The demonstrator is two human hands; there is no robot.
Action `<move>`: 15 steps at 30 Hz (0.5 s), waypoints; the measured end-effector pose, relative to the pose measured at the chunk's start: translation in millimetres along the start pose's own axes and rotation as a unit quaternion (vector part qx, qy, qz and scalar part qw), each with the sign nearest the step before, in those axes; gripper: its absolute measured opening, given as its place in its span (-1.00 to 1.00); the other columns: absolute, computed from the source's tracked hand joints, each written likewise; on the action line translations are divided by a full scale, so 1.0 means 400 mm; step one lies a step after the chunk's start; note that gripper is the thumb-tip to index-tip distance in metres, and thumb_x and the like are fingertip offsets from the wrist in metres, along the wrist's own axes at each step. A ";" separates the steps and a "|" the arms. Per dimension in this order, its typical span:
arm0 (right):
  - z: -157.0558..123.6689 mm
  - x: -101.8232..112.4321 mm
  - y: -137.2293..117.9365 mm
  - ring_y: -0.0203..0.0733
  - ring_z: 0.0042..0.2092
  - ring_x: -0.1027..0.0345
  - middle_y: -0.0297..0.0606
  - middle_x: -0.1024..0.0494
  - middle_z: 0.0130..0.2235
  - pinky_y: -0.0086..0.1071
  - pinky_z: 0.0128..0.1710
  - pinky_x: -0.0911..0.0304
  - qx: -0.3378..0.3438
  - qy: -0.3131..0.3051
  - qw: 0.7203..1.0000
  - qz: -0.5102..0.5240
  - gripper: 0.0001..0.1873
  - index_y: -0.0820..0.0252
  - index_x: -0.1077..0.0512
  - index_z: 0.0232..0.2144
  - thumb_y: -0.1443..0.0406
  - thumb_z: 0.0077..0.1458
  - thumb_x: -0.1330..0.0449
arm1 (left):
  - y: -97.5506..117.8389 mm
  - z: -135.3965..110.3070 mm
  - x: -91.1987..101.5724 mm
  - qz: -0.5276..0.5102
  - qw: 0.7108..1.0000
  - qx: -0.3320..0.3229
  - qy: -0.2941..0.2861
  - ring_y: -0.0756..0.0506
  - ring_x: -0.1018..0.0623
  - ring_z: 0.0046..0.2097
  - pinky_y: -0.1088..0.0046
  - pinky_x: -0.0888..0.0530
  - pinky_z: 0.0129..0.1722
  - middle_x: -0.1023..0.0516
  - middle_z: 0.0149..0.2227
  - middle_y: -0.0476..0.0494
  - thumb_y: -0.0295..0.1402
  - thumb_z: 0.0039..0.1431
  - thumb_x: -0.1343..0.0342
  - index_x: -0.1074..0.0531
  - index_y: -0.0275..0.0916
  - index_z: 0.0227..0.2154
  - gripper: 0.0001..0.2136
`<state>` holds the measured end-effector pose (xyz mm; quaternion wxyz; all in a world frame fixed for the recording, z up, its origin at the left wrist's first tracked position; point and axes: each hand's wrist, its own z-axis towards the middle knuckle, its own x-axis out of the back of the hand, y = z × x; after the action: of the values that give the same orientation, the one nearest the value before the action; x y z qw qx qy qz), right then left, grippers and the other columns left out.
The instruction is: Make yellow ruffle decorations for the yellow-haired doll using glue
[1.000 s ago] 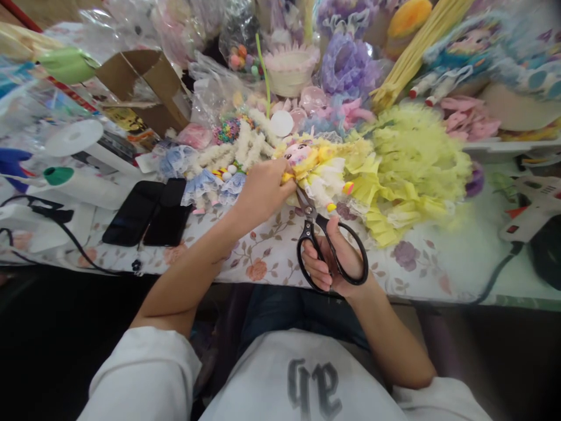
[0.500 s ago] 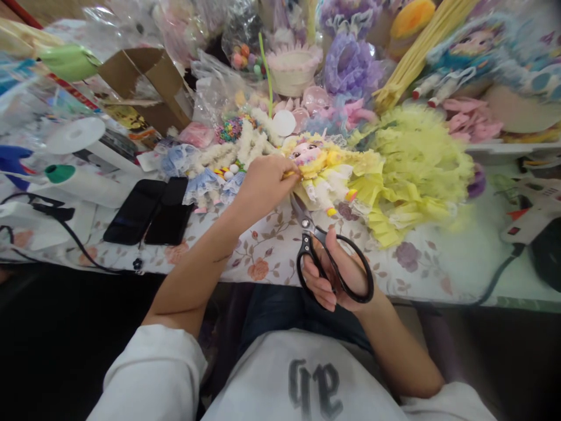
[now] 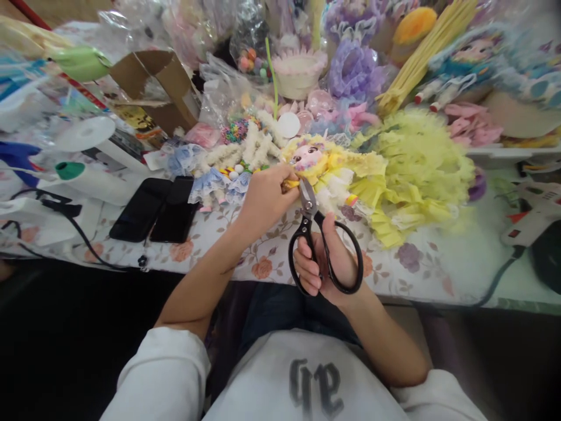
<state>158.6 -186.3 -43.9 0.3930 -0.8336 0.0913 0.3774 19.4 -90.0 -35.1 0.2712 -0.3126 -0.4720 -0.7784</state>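
Partly hidden, a yellow piece [image 3: 291, 184] is pinched by the left hand [image 3: 270, 190]; the right hand [image 3: 335, 266] grips scissors [image 3: 309, 207].

Black-handled scissors [image 3: 308, 211], floral white tablecloth [image 3: 283, 262]

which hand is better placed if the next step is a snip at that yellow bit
Most likely the right hand: it holds the scissors, blades pointing toward the yellow bit beside the doll. The left hand is occupied pinching that bit and shows no tool.
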 end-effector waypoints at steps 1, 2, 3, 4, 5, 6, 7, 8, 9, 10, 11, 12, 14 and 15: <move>0.005 0.001 0.005 -0.44 -0.76 0.06 -0.53 -0.13 -0.74 -0.53 -0.83 -0.04 -0.002 0.011 1.000 -0.007 -0.19 0.13 -0.16 -0.61 -0.48 -0.09 0.05 | -0.004 -0.005 -0.003 -0.003 1.000 -0.010 0.007 -0.07 -0.52 -0.33 0.38 -0.43 -0.21 -0.65 -0.30 -0.11 -0.43 0.05 -0.08 -0.52 -0.26 -0.38 -0.87; 0.007 0.003 0.009 -0.44 -0.76 0.05 -0.53 -0.12 -0.75 -0.53 -0.83 -0.04 -0.002 0.021 1.000 -0.015 -0.18 0.13 -0.17 -0.61 -0.50 -0.12 0.04 | -0.008 -0.008 -0.004 -0.006 1.000 -0.020 0.009 -0.08 -0.53 -0.30 0.37 -0.43 -0.20 -0.65 -0.30 -0.11 -0.44 0.06 -0.08 -0.52 -0.25 -0.39 -0.88; 0.007 0.006 0.013 -0.45 -0.76 0.05 -0.54 -0.12 -0.75 -0.53 -0.83 -0.03 0.000 0.030 0.999 -0.023 -0.17 0.13 -0.17 -0.61 -0.50 -0.14 0.03 | -0.011 -0.010 -0.002 -0.010 0.999 -0.030 0.007 -0.09 -0.54 -0.28 0.37 -0.43 -0.19 -0.64 -0.29 -0.11 -0.44 0.06 -0.07 -0.52 -0.25 -0.39 -0.88; 0.005 0.010 0.016 -0.45 -0.76 0.06 -0.54 -0.12 -0.75 -0.54 -0.83 -0.03 0.003 0.038 0.999 -0.031 -0.17 0.14 -0.18 -0.61 -0.51 -0.17 0.01 | -0.013 -0.010 0.002 -0.016 0.999 -0.036 0.000 -0.10 -0.55 -0.26 0.37 -0.44 -0.18 -0.65 -0.28 -0.11 -0.45 0.07 -0.06 -0.52 -0.24 -0.39 -0.87; 0.002 0.013 0.017 -0.45 -0.76 0.06 -0.55 -0.12 -0.75 -0.54 -0.82 -0.02 0.006 0.046 0.998 -0.038 -0.17 0.14 -0.19 -0.61 -0.51 -0.19 -0.01 | -0.015 -0.009 0.008 -0.023 0.999 -0.037 -0.010 -0.09 -0.55 -0.25 0.37 -0.44 -0.18 -0.65 -0.27 -0.11 -0.45 0.08 -0.06 -0.53 -0.24 -0.38 -0.86; -0.001 0.017 0.017 -0.46 -0.76 0.06 -0.55 -0.12 -0.75 -0.54 -0.83 -0.01 0.010 0.051 0.998 -0.045 -0.17 0.14 -0.19 -0.60 -0.51 -0.21 -0.03 | -0.017 -0.006 0.016 -0.029 0.999 -0.032 -0.021 -0.09 -0.55 -0.26 0.37 -0.44 -0.18 -0.65 -0.27 -0.11 -0.44 0.10 -0.06 -0.54 -0.25 -0.36 -0.85; -0.005 0.019 0.015 -0.46 -0.76 0.07 -0.55 -0.12 -0.75 -0.54 -0.83 0.00 0.011 0.055 0.997 -0.052 -0.17 0.14 -0.20 -0.60 -0.51 -0.23 -0.05 | -0.018 -0.002 0.025 -0.033 0.999 -0.023 -0.033 -0.08 -0.54 -0.28 0.37 -0.43 -0.19 -0.65 -0.28 -0.10 -0.43 0.11 -0.06 -0.55 -0.25 -0.35 -0.85; -0.008 0.021 0.012 -0.46 -0.76 0.07 -0.55 -0.13 -0.75 -0.54 -0.83 0.00 0.010 0.057 0.997 -0.057 -0.17 0.14 -0.20 -0.60 -0.51 -0.24 -0.07 | -0.019 0.002 0.033 -0.039 0.998 -0.009 -0.044 -0.08 -0.52 -0.31 0.37 -0.42 -0.21 -0.64 -0.31 -0.09 -0.42 0.12 -0.07 -0.56 -0.26 -0.35 -0.85; -0.010 0.021 0.008 -0.47 -0.77 0.08 -0.55 -0.13 -0.75 -0.54 -0.83 0.01 0.006 0.056 0.997 -0.061 -0.17 0.14 -0.20 -0.60 -0.50 -0.26 -0.08 | -0.020 0.007 0.040 -0.046 0.997 0.006 -0.055 -0.07 -0.51 -0.34 0.38 -0.41 -0.23 -0.63 -0.34 -0.08 -0.41 0.13 -0.08 -0.56 -0.26 -0.35 -0.85; -0.012 0.021 0.003 -0.47 -0.77 0.07 -0.55 -0.14 -0.75 -0.54 -0.84 0.01 0.001 0.055 0.996 -0.065 -0.17 0.14 -0.20 -0.61 -0.50 -0.28 -0.10 | -0.022 0.012 0.045 -0.057 0.996 0.022 -0.063 -0.05 -0.48 -0.37 0.38 -0.40 -0.27 -0.61 -0.38 -0.07 -0.40 0.13 -0.09 -0.56 -0.27 -0.37 -0.85; -0.013 0.021 -0.001 -0.47 -0.77 0.07 -0.55 -0.14 -0.75 -0.54 -0.84 0.00 -0.005 0.054 0.996 -0.068 -0.17 0.14 -0.20 -0.61 -0.50 -0.28 -0.11 | -0.023 0.016 0.048 -0.069 0.994 0.036 -0.071 -0.04 -0.46 -0.40 0.39 -0.38 -0.31 -0.58 -0.42 -0.05 -0.40 0.13 -0.09 -0.55 -0.28 -0.39 -0.86; -0.013 0.020 -0.005 -0.47 -0.77 0.07 -0.55 -0.13 -0.76 -0.54 -0.84 0.00 -0.011 0.053 0.996 -0.070 -0.17 0.14 -0.20 -0.62 -0.50 -0.29 -0.11 | -0.025 0.020 0.050 -0.084 0.992 0.048 -0.077 -0.03 -0.43 -0.43 0.41 -0.35 -0.35 -0.54 -0.46 -0.04 -0.40 0.13 -0.09 -0.54 -0.28 -0.41 -0.86; -0.013 0.020 -0.009 -0.46 -0.78 0.07 -0.55 -0.13 -0.77 -0.54 -0.84 0.01 -0.021 0.052 0.996 -0.075 -0.17 0.14 -0.19 -0.63 -0.50 -0.26 -0.10 | -0.027 0.028 0.049 -0.114 0.987 0.072 -0.089 0.00 -0.38 -0.49 0.43 -0.31 -0.41 -0.45 -0.55 -0.01 -0.40 0.14 -0.08 -0.50 -0.28 -0.46 -0.86; -0.013 0.020 -0.010 -0.46 -0.78 0.07 -0.55 -0.13 -0.77 -0.54 -0.84 0.00 -0.023 0.052 0.995 -0.077 -0.18 0.14 -0.19 -0.63 -0.50 -0.25 -0.09 | -0.027 0.031 0.048 -0.127 0.984 0.084 -0.096 0.00 -0.36 -0.51 0.43 -0.29 -0.44 -0.41 -0.58 0.01 -0.40 0.15 -0.07 -0.48 -0.28 -0.48 -0.85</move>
<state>168.8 -186.1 -45.1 0.3962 -0.8656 0.0380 0.3040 1.9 -76.8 -22.7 0.1489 -0.2993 -0.5958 -0.7303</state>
